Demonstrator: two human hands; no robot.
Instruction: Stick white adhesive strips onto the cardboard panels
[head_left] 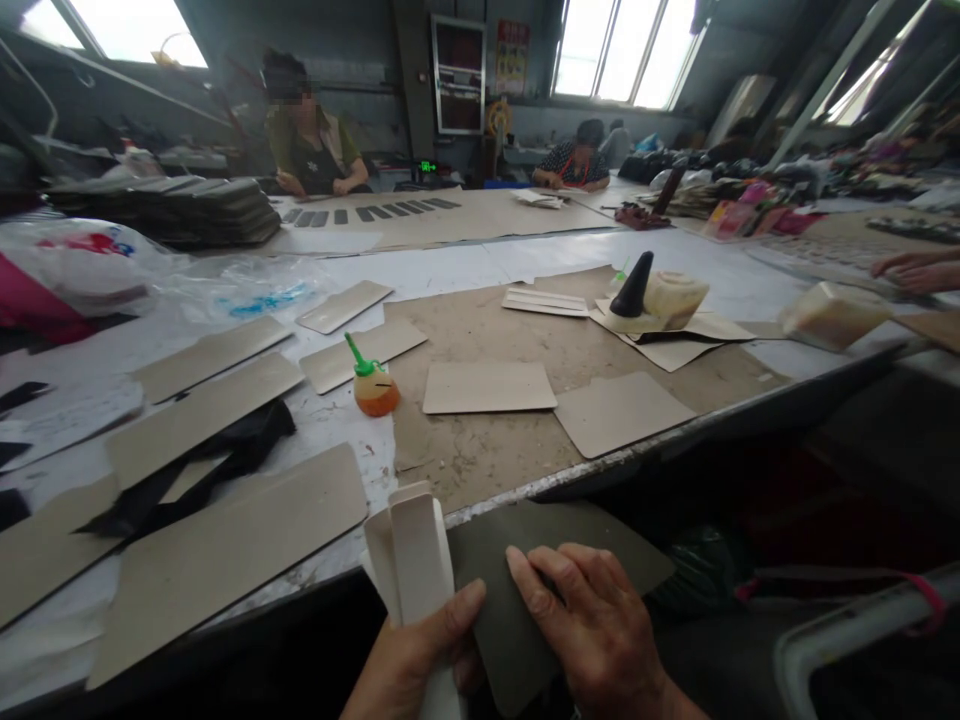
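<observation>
At the bottom of the head view my left hand (420, 650) is closed around a folded white card piece (414, 560) that stands upright. My right hand (592, 625) lies on a dark grey-green sheet (510, 570) just below the table's front edge, fingers curled over it and pressing it against the white piece. The sheet overlaps the white piece's right side. On the table beyond them lies an orange glue bottle with a green nozzle (373, 385), tipped on its side.
Brown card strips (225, 545) and rectangles (489, 387) lie across the work table (525, 300). A black cone and a cream glue container (660, 295) stand mid-right, another container (832, 315) farther right. Other people work at the back; someone's hand (911, 268) rests at the right edge.
</observation>
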